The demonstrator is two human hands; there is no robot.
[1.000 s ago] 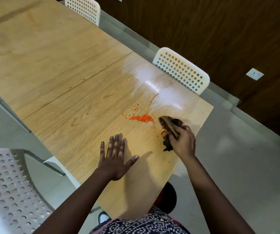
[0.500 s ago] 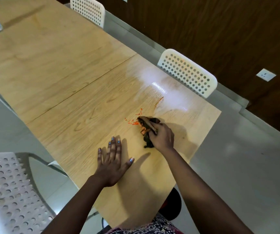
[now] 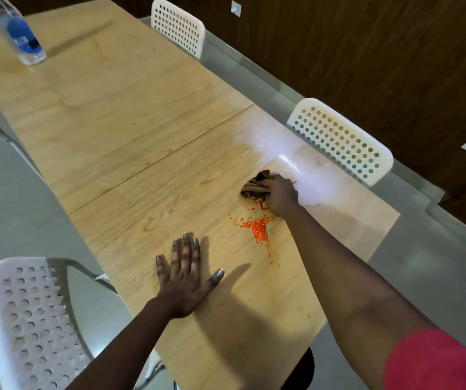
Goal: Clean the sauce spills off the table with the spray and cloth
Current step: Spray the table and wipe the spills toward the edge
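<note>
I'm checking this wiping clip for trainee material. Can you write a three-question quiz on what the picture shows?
1. True or false: the left hand lies flat on the table and holds nothing.
2. What does the right hand grip? A) the bottle B) the cloth C) a chair
3. Fill in: the orange sauce spill lies on the ____ side of the cloth, toward the person.

Key:
1. True; its fingers are spread on the wood.
2. B; the bottle stands apart at the table's far end.
3. Near; the spill lies between the cloth and the left hand.
</note>
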